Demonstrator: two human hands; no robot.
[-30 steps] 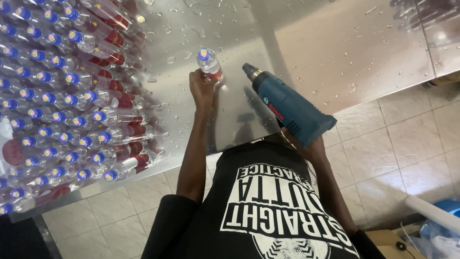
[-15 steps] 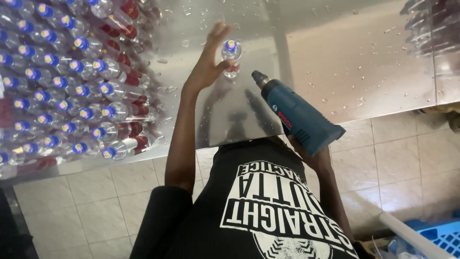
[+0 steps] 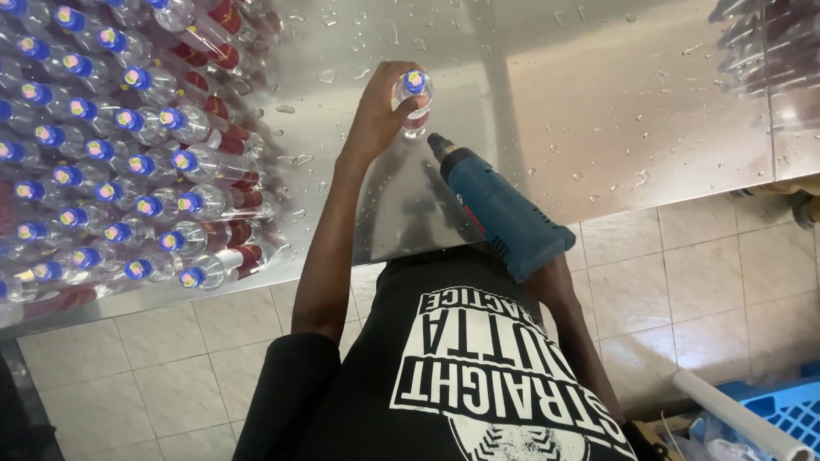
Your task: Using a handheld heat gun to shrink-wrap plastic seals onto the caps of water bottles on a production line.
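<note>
Head view, entry by item.

- **Left hand** (image 3: 376, 119): one. Fingers curled around a bottle just below its cap, arm stretched out over the table.
- **Bottle** (image 3: 412, 98): one in hand. It is small and clear with a blue cap and a red label band, held upright at the near part of the steel table (image 3: 598, 111). We cannot tell whether its base touches the surface.
- **Blue power tool** (image 3: 500, 209): one. Its dark nozzle points up at the bottle, close beside it but apart.
- **Right hand** (image 3: 557, 277): one. It is closed about the tool's grip and mostly hidden under the body, so we cannot see the fingers.
- **Step in hand, as we judge it:** we are presenting the bottle to the nozzle, which has not yet met it.
- **Next move calls for:** bottle and tool to be brought into line while the left hand keeps the bottle from turning or tipping.
- **Laid bottles** (image 3: 128, 162): packed on their sides at the table's left, blue caps towards us. We count upwards of thirty caps, and the rows run out of frame.
- **Water drops:** many, scattered on the steel.
- **Clear stacked items** (image 3: 769, 43): one pile at far right, too blurred to count.
- **Blue crate** (image 3: 786, 410): one, on the tiled floor, with one white pipe (image 3: 735, 410) beside it.
</note>
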